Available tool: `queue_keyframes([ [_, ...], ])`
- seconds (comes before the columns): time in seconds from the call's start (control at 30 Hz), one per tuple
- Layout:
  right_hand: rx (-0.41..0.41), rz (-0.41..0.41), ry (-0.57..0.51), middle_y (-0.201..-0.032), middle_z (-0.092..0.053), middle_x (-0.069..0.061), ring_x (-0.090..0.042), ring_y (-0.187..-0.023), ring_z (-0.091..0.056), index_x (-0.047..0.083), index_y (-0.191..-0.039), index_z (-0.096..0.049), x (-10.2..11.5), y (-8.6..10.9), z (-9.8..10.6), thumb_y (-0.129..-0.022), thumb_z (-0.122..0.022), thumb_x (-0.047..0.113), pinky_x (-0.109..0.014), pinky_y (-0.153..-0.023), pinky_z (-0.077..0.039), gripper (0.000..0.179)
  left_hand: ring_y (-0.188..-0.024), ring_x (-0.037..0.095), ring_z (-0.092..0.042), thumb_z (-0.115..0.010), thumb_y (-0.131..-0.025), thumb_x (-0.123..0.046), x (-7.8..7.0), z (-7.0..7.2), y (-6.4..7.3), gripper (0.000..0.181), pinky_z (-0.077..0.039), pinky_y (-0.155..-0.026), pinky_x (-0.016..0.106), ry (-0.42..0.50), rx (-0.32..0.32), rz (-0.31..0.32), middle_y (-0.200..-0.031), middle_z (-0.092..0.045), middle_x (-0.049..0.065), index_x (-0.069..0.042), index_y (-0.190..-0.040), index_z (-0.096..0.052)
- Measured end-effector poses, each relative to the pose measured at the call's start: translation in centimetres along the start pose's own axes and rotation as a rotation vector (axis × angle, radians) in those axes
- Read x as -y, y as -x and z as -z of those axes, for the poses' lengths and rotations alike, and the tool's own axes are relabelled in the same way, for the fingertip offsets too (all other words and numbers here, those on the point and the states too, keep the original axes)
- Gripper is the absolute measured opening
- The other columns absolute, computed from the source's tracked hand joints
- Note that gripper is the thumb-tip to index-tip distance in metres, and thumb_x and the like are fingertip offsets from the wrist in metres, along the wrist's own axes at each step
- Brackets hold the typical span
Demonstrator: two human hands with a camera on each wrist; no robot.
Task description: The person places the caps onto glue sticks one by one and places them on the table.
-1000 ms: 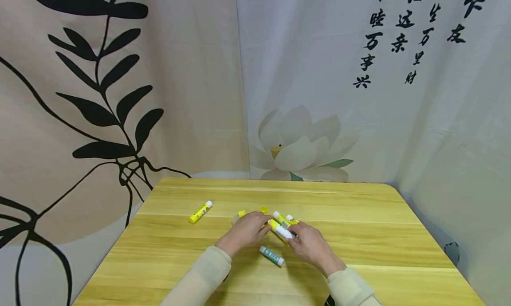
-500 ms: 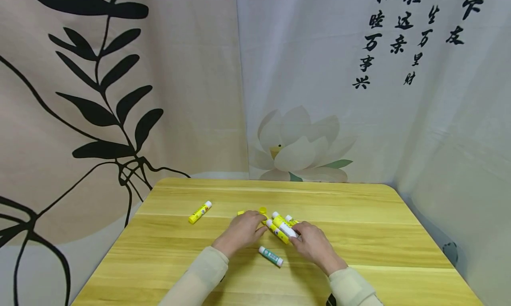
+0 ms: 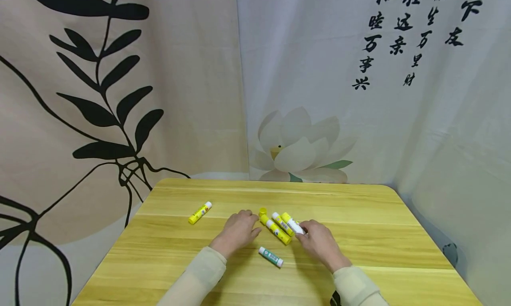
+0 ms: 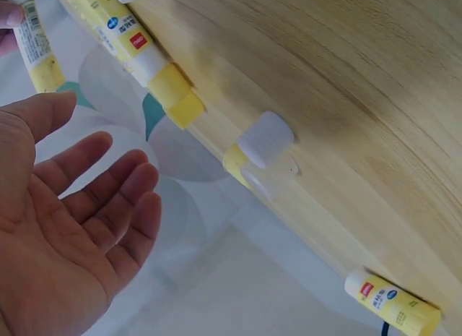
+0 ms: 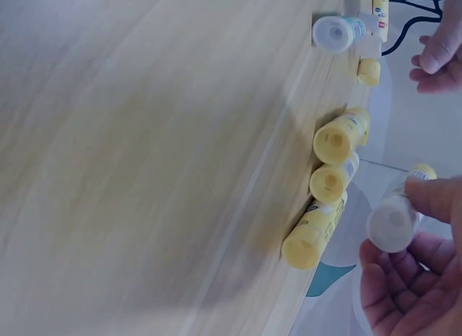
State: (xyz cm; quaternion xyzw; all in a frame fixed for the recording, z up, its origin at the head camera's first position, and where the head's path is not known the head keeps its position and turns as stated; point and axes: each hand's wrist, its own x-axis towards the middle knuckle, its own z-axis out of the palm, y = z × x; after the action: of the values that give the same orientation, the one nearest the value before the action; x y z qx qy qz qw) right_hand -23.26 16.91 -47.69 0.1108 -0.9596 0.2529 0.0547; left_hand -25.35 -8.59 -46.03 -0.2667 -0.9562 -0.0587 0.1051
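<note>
My right hand (image 3: 319, 241) grips a yellow-and-white glue stick (image 3: 292, 224) at its white end, shown close up as a held glue stick (image 5: 393, 226) in the right wrist view. It is raised above the table. My left hand (image 3: 236, 232) has relaxed fingers, and its palm (image 4: 65, 256) holds nothing in the left wrist view. Between the hands a yellow glue stick (image 3: 278, 232) lies beside another yellow glue stick (image 3: 282, 224). A third yellow glue stick (image 5: 314, 235) shows in the right wrist view; the held one mostly hides it from the head.
A teal glue stick (image 3: 271, 256) lies nearer the front, between the forearms. Another yellow glue stick (image 3: 200, 212) lies apart at the left. A small yellow cap (image 3: 262, 211) is behind the group on the wooden table (image 3: 351, 208). Printed curtains hang behind.
My right hand has moved slightly right, carrying the held glue stick away from the left hand. My left hand has drawn back left from the lying glue sticks.
</note>
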Motion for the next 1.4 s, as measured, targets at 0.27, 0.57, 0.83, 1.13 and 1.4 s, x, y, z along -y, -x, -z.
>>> queue_keyframes([
  [0.27,-0.019,-0.058,-0.012,-0.096,-0.065,-0.009,-0.016,-0.075,-0.055,0.001,-0.111,-0.070,-0.8,-0.3,0.5,-0.091,-0.071,0.019,-0.035,-0.066,-0.049,0.027,-0.081,0.022,-0.059,-0.070,-0.092,-0.036,0.0,0.1,0.2,0.028,-0.051,-0.070,0.040,-0.082,0.020,0.062,-0.087,-0.061,0.006,-0.009,-0.099,-0.071],
  [0.57,-0.037,-0.095,-0.029,-0.090,-0.067,-0.009,-0.017,-0.072,-0.055,-0.003,-0.108,-0.070,-2.3,-1.2,1.7,-0.092,-0.069,0.018,-0.035,-0.064,-0.049,0.026,-0.093,0.027,-0.061,-0.069,-0.092,-0.039,0.3,0.0,0.4,0.034,-0.052,-0.080,0.046,-0.108,0.074,0.113,-0.099,-0.065,0.011,-0.008,-0.106,-0.071],
  [0.83,-0.031,-0.171,-0.061,-0.085,-0.066,-0.009,-0.018,-0.065,-0.053,-0.005,-0.108,-0.068,-4.2,-2.2,2.9,-0.094,-0.065,0.019,-0.032,-0.057,-0.044,0.029,-0.103,0.030,-0.060,-0.068,-0.093,-0.039,0.8,0.2,0.5,0.037,-0.051,-0.086,0.048,-0.105,0.121,0.159,-0.111,-0.065,0.014,-0.008,-0.113,-0.070],
  [1.13,-0.019,-0.252,-0.079,-0.085,-0.067,-0.009,-0.021,-0.068,-0.055,-0.008,-0.108,-0.067,-5.7,-3.1,3.4,-0.095,-0.063,0.020,-0.034,-0.059,-0.045,0.031,-0.104,0.030,-0.060,-0.068,-0.093,-0.040,1.4,0.2,0.6,0.037,-0.051,-0.086,0.048,-0.095,0.172,0.205,-0.112,-0.064,0.013,-0.009,-0.115,-0.069],
  [1.4,-0.045,-0.269,-0.050,-0.071,-0.061,-0.006,-0.021,-0.062,-0.052,-0.006,-0.095,-0.069,-6.7,-3.7,3.1,-0.093,-0.061,0.021,-0.033,-0.056,-0.042,0.028,-0.097,0.029,-0.060,-0.070,-0.093,-0.038,2.1,0.4,0.8,0.034,-0.051,-0.081,0.047,-0.083,0.157,0.229,-0.102,-0.064,0.010,-0.009,-0.111,-0.071],
])
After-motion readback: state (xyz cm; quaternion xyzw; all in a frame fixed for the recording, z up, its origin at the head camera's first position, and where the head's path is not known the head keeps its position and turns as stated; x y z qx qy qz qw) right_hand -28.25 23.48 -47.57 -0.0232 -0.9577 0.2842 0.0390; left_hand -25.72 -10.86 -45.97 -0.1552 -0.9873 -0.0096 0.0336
